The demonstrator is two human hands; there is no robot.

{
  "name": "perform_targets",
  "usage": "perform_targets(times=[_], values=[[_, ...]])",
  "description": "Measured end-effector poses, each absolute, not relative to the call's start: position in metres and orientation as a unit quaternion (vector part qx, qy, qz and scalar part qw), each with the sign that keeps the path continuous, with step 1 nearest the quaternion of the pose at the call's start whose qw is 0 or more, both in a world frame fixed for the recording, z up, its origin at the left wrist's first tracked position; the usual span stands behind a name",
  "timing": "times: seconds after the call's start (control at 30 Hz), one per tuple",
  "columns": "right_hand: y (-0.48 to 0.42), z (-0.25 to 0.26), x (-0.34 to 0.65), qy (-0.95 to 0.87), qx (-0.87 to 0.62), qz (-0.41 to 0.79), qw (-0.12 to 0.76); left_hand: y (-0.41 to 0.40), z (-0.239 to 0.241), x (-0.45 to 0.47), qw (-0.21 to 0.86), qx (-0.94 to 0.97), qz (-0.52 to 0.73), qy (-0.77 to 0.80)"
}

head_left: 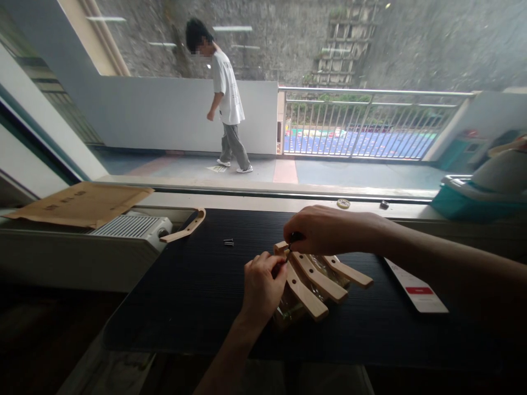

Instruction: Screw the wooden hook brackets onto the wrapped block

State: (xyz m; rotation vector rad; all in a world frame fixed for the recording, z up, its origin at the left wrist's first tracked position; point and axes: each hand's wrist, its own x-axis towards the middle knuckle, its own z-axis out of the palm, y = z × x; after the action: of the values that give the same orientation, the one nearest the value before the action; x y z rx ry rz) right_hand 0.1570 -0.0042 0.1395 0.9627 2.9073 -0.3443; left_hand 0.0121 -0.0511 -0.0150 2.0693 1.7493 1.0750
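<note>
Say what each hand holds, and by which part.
Right hand: a small dark tool, by its upper end. Left hand: close to the tool's lower end; its hold, if any, can't be told.

A person (230, 90) in a white T-shirt and gray trousers, head bowed, is caught mid-stride beyond the window, alongside a pale parapet (164, 109). To the right, a metal railing (329, 90) fronts a bright blue ground (319, 145), with a rough gray wall (267, 49) rising behind. Indoors, a brown envelope (82, 203) lies partly over a white slatted unit (129, 226). A tape roll (343, 203) and small dark object (384, 204) sit on the sill (247, 202), near a teal tub (465, 202); a white, red-banded card or screen (424, 302) rests on the dark tabletop (185, 307).
</note>
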Motion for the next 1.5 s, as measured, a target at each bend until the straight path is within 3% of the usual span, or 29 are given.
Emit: perform_targets(times=[0.43, 0.73, 1.03, 1.3, 1.5], values=[[0.002, 0.14, 0.147, 0.949, 0.292, -0.105, 0.057, -0.053, -0.015, 0.014, 0.112, 0.698, 0.363, 0.607], [0.0, 0.149, 0.136, 0.927, 0.356, -0.047, 0.11, -0.05, -0.014, 0.013, 0.122, 0.703, 0.357, 0.602], [-0.005, 0.159, 0.139, 0.94, 0.319, -0.081, 0.092, -0.05, -0.015, 0.014, 0.119, 0.698, 0.362, 0.605], [-0.003, 0.148, 0.141, 0.93, 0.357, -0.027, 0.078, -0.05, -0.015, 0.014, 0.116, 0.704, 0.36, 0.602], [-0.005, 0.161, 0.141, 0.936, 0.33, -0.089, 0.08, -0.049, -0.015, 0.013, 0.121, 0.703, 0.366, 0.598]])
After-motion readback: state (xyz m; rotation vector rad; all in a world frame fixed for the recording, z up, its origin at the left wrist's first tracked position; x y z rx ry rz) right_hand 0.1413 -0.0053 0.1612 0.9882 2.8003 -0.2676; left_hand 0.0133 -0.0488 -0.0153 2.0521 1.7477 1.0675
